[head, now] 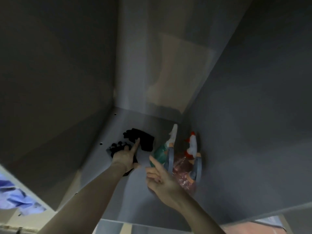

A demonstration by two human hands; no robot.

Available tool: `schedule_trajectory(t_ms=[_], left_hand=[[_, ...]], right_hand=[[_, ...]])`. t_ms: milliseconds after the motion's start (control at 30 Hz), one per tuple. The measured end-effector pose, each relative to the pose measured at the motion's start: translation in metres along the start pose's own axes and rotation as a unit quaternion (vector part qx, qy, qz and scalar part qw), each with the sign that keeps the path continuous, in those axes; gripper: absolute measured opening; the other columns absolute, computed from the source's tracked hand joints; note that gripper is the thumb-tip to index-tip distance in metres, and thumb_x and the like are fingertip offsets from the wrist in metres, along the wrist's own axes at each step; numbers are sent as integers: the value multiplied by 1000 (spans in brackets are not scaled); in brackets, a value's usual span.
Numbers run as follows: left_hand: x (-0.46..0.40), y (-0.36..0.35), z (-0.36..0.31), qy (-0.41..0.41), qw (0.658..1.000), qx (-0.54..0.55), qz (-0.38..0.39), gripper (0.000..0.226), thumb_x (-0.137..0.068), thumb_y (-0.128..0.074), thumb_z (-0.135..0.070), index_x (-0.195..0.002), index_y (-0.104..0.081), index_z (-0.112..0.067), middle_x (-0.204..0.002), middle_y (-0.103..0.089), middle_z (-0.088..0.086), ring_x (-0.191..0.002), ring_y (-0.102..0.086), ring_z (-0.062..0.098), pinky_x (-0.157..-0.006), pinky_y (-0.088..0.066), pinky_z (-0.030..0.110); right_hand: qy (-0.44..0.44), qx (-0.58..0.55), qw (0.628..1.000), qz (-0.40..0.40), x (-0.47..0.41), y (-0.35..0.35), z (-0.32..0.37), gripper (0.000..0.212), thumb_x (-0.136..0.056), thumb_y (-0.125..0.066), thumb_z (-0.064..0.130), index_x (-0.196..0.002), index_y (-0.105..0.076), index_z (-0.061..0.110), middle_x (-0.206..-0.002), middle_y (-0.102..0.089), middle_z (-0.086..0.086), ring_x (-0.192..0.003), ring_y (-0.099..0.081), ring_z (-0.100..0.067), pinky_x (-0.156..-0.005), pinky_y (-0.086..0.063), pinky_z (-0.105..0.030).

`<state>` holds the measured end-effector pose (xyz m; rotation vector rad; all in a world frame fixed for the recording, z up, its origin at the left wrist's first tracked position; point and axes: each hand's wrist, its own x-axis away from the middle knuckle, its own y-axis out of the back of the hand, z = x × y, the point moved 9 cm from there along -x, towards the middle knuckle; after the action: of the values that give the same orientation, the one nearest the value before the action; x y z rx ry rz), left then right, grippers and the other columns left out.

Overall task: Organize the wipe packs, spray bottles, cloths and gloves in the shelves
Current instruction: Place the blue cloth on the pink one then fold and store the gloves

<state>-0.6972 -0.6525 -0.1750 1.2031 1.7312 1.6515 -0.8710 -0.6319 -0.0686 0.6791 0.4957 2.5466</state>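
The view looks into a grey shelf compartment [131,186]. Two black gloves lie on its floor toward the back left corner: the far glove [143,139] lies flat, and the near glove [116,149] lies partly under the left hand [125,157].

**Handling.** The gloves appear soft, limp and light. They are likely to fold or drag rather than slide as a rigid unit, so a pinch at the cuff or a flat press across the palm area should control them best. Fragility is not a concern. The two spray bottles at the right wall, one green [162,152] and one pink [184,173], appear to be rigid plastic holding liquid. These are judged heavier and top-heavy at the trigger heads; the neck below the trigger is the natural place to grip. Both appear to lean toward the right wall, though motion blur makes their exact tilt uncertain.

**Hand pose.** The left arm reaches deep into the compartment. The left hand rests on the near glove, its index finger extended so that the tip touches the far glove. The remaining fingers curl over the near glove's fabric and appear to grip it.

The right hand [162,181] hovers just beside the green bottle. Its index finger is straight and points toward the bottle; the other fingers are loosely bent and hold nothing. Contact with the bottle cannot be confirmed.
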Motion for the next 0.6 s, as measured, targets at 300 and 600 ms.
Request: schedule_trajectory(t_ms=[300, 600], left_hand=[[-10, -6, 4, 42, 999, 26, -14, 47, -98, -42, -29, -143, -32, -21, -127, -54, 14, -110, -57, 32, -83, -48, 35], [93, 76, 52, 23, 886, 377, -269, 13, -88, -62, -12, -86, -53, -20, -95, -58, 3, -89, -55, 25, -73, -38, 30]], right_hand=[[-12, -7, 1000, -1, 3, 2, -8, 65, -96, -50, 13, -149, -17, 29, -140, -45, -1, -125, -46, -8, -103, -34, -16], [-97, -177, 979, 2, 10, -22, 1, 59, -90, -59, 39, -140, -39, 16, -129, -56, -9, -118, -56, -22, -104, -45, -40]])
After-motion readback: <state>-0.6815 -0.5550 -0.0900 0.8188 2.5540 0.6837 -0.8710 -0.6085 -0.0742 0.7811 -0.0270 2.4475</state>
